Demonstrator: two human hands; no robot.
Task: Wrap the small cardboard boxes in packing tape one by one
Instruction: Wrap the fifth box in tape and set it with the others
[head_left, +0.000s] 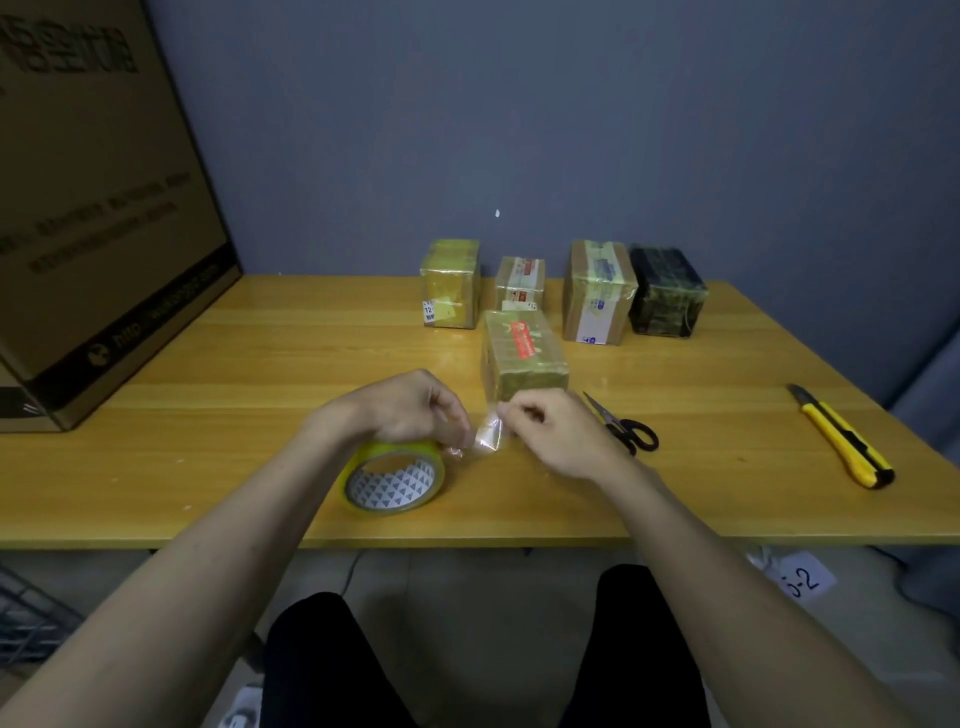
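A roll of clear yellowish packing tape (393, 480) lies flat on the wooden table (208, 457) near its front edge. Just above it, my left hand (410, 405) and my right hand (558, 431) each pinch one end of a short crumpled strip of tape (485, 439) stretched between them. A tape-wrapped cardboard box with a red label (522, 353) lies right behind my hands. Behind it stand a wrapped yellowish box (451, 283), a small box with a label (519, 283), and a taller brown box (597, 291).
A dark wrapped box (667, 291) stands at the back right. Black scissors (623, 426) lie right of my right hand, a yellow utility knife (841, 436) farther right. A large cardboard carton (98, 208) fills the table's left side. A grey wall runs behind.
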